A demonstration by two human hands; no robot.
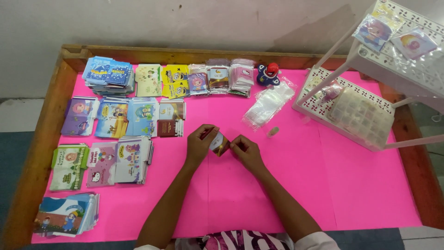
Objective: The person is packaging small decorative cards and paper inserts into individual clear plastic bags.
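Note:
Over the middle of a pink-covered table (277, 185), my left hand (200, 143) and my right hand (245, 149) pinch a small dark red and white card packet (219, 143) between them, one hand on each side. The packet is tilted and lifted slightly off the pink sheet. A thin dark strip shows by my left thumb. Both forearms reach in from the bottom edge.
Stacks of colourful small envelopes (120, 118) cover the left half. A pile of clear plastic sleeves (268, 104), a small bottle (273, 132) and a blue-red figure (268, 74) lie behind my hands. A white plastic rack (365, 69) stands at right. A wooden frame (41, 134) borders the table.

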